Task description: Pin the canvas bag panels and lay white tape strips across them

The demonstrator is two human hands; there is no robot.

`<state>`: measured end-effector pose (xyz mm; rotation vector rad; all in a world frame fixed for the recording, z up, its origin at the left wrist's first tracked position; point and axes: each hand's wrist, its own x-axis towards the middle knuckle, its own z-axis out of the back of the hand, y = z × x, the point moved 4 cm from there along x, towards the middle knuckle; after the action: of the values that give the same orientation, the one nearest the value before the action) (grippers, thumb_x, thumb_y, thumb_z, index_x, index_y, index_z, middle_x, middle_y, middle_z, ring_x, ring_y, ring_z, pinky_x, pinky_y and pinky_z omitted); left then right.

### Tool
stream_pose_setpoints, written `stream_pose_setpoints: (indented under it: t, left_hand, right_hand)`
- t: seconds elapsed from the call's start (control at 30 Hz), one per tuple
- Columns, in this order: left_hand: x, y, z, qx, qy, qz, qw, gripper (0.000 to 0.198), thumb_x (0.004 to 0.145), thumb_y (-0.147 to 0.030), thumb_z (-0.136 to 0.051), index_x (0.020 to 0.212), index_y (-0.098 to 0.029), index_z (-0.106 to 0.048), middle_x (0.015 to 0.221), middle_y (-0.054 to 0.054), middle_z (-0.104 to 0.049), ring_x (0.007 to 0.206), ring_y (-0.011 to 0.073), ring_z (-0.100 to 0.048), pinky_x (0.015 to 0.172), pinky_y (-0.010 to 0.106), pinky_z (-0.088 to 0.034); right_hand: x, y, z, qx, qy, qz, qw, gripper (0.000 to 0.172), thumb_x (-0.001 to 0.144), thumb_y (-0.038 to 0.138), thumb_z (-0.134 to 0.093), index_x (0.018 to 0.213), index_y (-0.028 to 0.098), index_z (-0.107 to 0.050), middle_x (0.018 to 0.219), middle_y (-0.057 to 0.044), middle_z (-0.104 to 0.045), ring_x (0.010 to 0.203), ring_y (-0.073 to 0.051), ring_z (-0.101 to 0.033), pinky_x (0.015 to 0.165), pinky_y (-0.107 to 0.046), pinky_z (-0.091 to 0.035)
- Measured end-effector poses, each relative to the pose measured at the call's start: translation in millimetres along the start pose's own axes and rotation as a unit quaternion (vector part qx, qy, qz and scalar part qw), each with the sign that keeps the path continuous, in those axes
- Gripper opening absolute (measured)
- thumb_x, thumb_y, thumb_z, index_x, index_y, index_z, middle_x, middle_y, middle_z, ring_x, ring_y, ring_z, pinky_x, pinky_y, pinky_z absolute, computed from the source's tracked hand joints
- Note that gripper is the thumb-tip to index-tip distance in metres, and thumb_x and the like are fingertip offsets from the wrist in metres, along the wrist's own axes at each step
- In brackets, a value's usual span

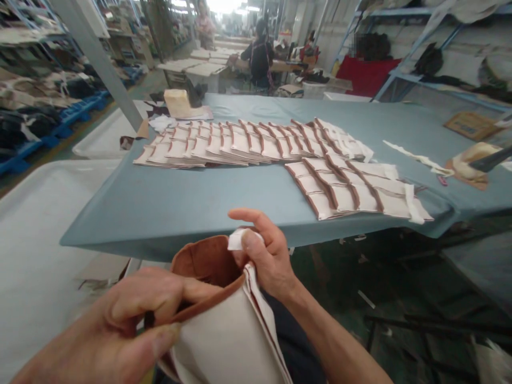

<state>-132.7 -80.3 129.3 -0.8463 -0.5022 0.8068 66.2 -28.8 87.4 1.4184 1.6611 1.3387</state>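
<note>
A cream fabric pouch [224,330] with a brown inner lining [212,261] is held near my body, its mouth spread and facing up. At the near side of the rim, my left hand [132,320] is closed, fingers inside the mouth and thumb on the outer face. On the far right corner, my right hand [268,256] pinches a small white tag [237,240] under its thumb, close against the rim and side seam. Its index finger points out to the left. The lower part of the pouch runs out of view.
A blue-covered table [180,197] lies ahead, bearing an overlapping row of cream panels with brown edges [240,141] and a second group [352,186] at right. White bins [36,213] stand at left. A grey post [100,58] rises there. A seated person [261,56] is farther back.
</note>
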Motion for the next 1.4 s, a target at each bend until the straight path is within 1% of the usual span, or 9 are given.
stream_pose_setpoints:
  t: [0.13, 0.23, 0.4, 0.53, 0.63, 0.77, 0.9, 1.1, 1.4]
  left_hand:
    - [8.7, 6.2, 6.7, -0.065, -0.002, 0.029, 0.997, 0.007, 0.097, -0.031, -0.067, 0.096, -0.028, -0.073, 0.111, -0.005, -0.088, 0.090, 0.0162, -0.079, 0.081, 0.020, -0.057]
    - [22.6, 4.8, 10.3, 0.002, -0.021, -0.006, 1.000, 0.034, 0.092, -0.029, -0.074, 0.125, -0.035, -0.078, 0.122, -0.006, -0.085, 0.107, 0.0170, -0.078, 0.093, 0.017, -0.054]
    - [62.0, -16.5, 2.2, -0.086, 0.033, -0.060, 0.994, 0.010, 0.098, -0.023, -0.064, 0.098, -0.024, -0.075, 0.094, -0.003, -0.080, 0.087, 0.0137, -0.072, 0.085, 0.018, -0.053]
    - [80.2, -21.1, -9.2, -0.138, 0.066, -0.029, 0.988, 0.019, 0.095, -0.028, -0.063, 0.078, -0.020, -0.062, 0.071, -0.006, -0.058, 0.066, 0.0117, -0.051, 0.062, 0.019, -0.044]
    - [81.2, -14.5, -15.5, -0.157, 0.081, -0.011, 0.984, 0.021, 0.096, -0.030, -0.060, 0.077, -0.019, -0.059, 0.070, -0.006, -0.050, 0.065, 0.0109, -0.044, 0.059, 0.019, -0.039]
    - [75.6, -7.2, -16.8, -0.146, 0.085, 0.006, 0.986, 0.022, 0.098, -0.031, -0.061, 0.082, -0.018, -0.067, 0.071, -0.006, -0.055, 0.064, 0.0100, -0.046, 0.058, 0.018, -0.039]
    - [72.4, -8.8, -14.8, -0.126, 0.076, 0.009, 0.989, 0.020, 0.096, -0.028, -0.064, 0.080, -0.018, -0.071, 0.071, -0.005, -0.063, 0.064, 0.0099, -0.053, 0.060, 0.017, -0.042]
    - [72.9, -4.4, -14.3, -0.138, 0.078, 0.041, 0.986, 0.023, 0.094, -0.033, -0.068, 0.079, -0.018, -0.075, 0.068, -0.004, -0.065, 0.062, 0.0111, -0.053, 0.059, 0.019, -0.042]
    - [70.3, -4.2, -14.9, -0.112, 0.085, 0.044, 0.989, 0.024, 0.096, -0.030, -0.063, 0.080, -0.017, -0.074, 0.071, -0.001, -0.071, 0.062, 0.0133, -0.060, 0.060, 0.021, -0.046]
  right_hand:
    - [-5.3, 30.0, 15.9, -0.056, -0.061, 0.018, 0.996, 0.048, 0.091, 0.057, -0.084, 0.121, 0.023, -0.067, 0.063, 0.011, -0.053, 0.048, -0.006, -0.039, 0.044, -0.017, -0.033]
    - [-1.1, 51.1, 15.4, -0.134, -0.056, 0.064, 0.987, 0.042, 0.090, 0.044, -0.088, 0.120, 0.023, -0.067, 0.063, 0.011, -0.057, 0.049, -0.006, -0.042, 0.046, -0.018, -0.035]
    - [6.0, 51.8, 13.2, -0.176, -0.030, 0.086, 0.980, 0.034, 0.092, 0.033, -0.082, 0.120, 0.024, -0.065, 0.078, 0.006, -0.072, 0.057, -0.010, -0.059, 0.050, -0.020, -0.045]
    - [4.6, 37.8, 17.8, -0.198, -0.036, 0.069, 0.977, 0.035, 0.093, 0.036, -0.080, 0.122, 0.025, -0.064, 0.095, 0.000, -0.080, 0.077, -0.016, -0.073, 0.065, -0.025, -0.058]
    - [0.5, 27.2, 22.2, -0.182, -0.030, 0.048, 0.982, 0.040, 0.096, 0.046, -0.078, 0.127, 0.026, -0.062, 0.099, -0.002, -0.081, 0.078, -0.017, -0.075, 0.070, -0.029, -0.061]
    - [-11.1, 19.4, 23.5, -0.108, 0.048, 0.032, 0.992, 0.061, 0.091, 0.058, -0.084, 0.136, 0.026, -0.056, 0.108, -0.004, -0.081, 0.082, -0.017, -0.076, 0.070, -0.028, -0.060]
    - [-25.1, 23.4, 20.6, -0.122, 0.092, 0.028, 0.988, 0.087, 0.077, 0.049, -0.099, 0.144, 0.027, -0.049, 0.130, -0.008, -0.077, 0.108, -0.022, -0.078, 0.087, -0.031, -0.064]
    - [-30.8, 30.1, 19.0, -0.152, 0.110, -0.014, 0.982, 0.065, 0.091, 0.026, -0.084, 0.146, 0.028, -0.050, 0.130, -0.006, -0.075, 0.109, -0.021, -0.076, 0.090, -0.032, -0.065]
    - [-31.9, 18.2, 22.9, -0.052, 0.129, -0.076, 0.987, 0.062, 0.094, 0.035, -0.085, 0.147, 0.029, -0.053, 0.127, -0.006, -0.072, 0.101, -0.017, -0.074, 0.082, -0.027, -0.063]
